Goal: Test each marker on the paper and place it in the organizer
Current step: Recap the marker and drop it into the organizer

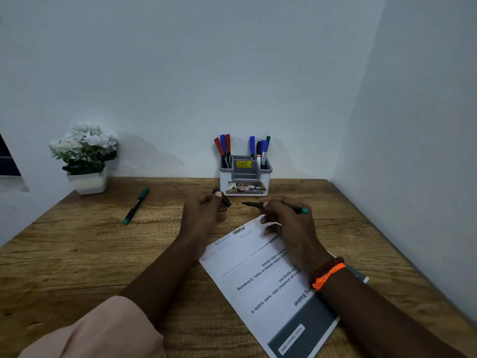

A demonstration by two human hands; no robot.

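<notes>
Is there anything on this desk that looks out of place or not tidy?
One green marker lies alone on the wooden desk, left of the organizer where the others stand. The paper lies askew, its print upside down to the person. Nothing looks spilled or damaged.

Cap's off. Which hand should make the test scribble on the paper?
Right. The right hand already holds the uncapped marker just above the paper; the left hand holds only the cap.
</notes>
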